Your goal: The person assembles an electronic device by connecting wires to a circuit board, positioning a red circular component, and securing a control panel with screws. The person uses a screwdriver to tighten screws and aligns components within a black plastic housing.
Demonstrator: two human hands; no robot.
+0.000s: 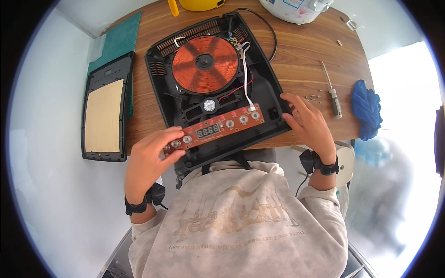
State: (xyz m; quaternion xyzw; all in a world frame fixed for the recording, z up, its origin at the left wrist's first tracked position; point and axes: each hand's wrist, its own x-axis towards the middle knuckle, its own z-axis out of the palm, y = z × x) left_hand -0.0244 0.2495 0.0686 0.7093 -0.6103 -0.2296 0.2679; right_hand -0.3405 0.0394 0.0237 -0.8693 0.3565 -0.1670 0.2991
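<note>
An opened induction cooker housing [273,85], black and tilted, lies on the table with a round copper coil [194,55] at its far end. Across its near part is a reddish-brown control board [221,131] with a small digit display and round buttons. My left hand [150,155] is closed on the left end of this board, thumb below and fingers above. My right hand [311,125] grips the right rim of the housing near its front corner. A white ribbon cable [246,76] runs from the far-right electronics to the board's right end.
A black cover panel [121,120] with a tan sheet lies left, partly over a green cutting mat [121,39]. A screwdriver [333,99], small screws [314,97] and a blue cloth [366,111] lie right. A white container [292,10] and a yellow object [201,3] stand behind.
</note>
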